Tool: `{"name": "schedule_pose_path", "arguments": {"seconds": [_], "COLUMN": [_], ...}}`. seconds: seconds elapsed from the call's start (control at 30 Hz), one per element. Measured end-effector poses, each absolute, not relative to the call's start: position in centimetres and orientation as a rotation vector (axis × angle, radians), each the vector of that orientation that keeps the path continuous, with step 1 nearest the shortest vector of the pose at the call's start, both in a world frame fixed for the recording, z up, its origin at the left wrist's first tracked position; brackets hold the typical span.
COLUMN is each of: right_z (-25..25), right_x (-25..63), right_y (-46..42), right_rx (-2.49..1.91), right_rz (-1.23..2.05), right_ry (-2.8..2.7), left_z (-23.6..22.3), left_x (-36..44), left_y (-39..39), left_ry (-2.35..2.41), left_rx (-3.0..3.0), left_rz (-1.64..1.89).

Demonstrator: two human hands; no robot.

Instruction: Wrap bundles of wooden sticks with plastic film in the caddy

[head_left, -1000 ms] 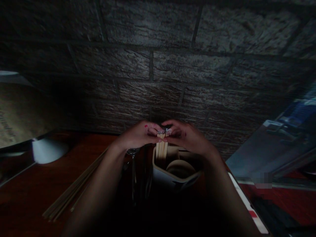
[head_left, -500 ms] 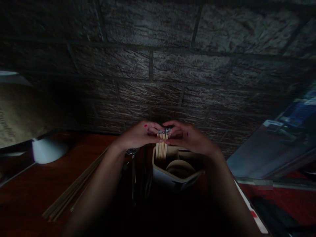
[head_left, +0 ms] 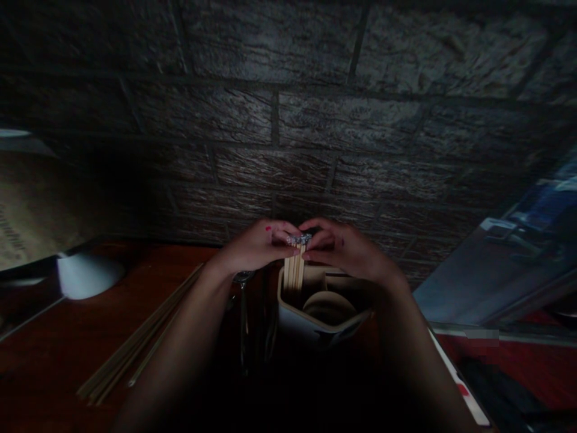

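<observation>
A bundle of pale wooden chopsticks (head_left: pixel 294 273) stands upright in the left compartment of a light-coloured divided holder (head_left: pixel 302 319). My left hand (head_left: pixel 259 243) pinches the bundle's upper end from the left, thumb lying across the front. From the other side my right hand (head_left: pixel 340 248) closes its thumb and fingers on the same end. Shiny silvery tips (head_left: pixel 298 239) show between the fingers of both hands. A round cup-like piece (head_left: pixel 331 305) sits in the holder's front compartment. It is too dim to make out finer detail.
Long thin sticks (head_left: pixel 139 337) lie on the dark red-brown table (head_left: pixel 40 373) at left. A metal spoon (head_left: pixel 244 319) lies left of the holder. A white cone-shaped object (head_left: pixel 88 275) and a brown printed bag (head_left: pixel 31 210) stand farther left. A brick wall (head_left: pixel 288 120) rises behind.
The fingers have shifted slightly around the tops of the chopsticks, and the silvery tips sit closer together. The holder and other things have stayed in place.
</observation>
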State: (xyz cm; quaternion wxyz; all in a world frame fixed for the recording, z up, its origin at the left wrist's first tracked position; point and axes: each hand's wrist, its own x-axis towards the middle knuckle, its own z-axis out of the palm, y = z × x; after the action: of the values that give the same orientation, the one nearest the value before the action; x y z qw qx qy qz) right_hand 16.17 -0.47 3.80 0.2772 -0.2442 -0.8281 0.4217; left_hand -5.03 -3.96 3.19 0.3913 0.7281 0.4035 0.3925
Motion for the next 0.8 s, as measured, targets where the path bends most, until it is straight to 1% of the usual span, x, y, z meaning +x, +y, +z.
{"name": "schedule_pose_path", "arguments": {"seconds": [0.6, 0.8], "right_z": [3.31, 3.20], "right_x": [15.83, 15.85], "right_y": [-0.30, -0.17], "right_rx": [-0.630, -0.637], "right_rz": [1.138, 1.134], "right_ry": [-2.199, -2.206], "left_z": [3.69, 3.96], "left_x": [-5.66, -5.49], "left_y": [-4.26, -4.42], "left_ry": [1.142, 1.151], "left_rx": [1.792, 1.797], "left_rz": [0.883, 0.899]}}
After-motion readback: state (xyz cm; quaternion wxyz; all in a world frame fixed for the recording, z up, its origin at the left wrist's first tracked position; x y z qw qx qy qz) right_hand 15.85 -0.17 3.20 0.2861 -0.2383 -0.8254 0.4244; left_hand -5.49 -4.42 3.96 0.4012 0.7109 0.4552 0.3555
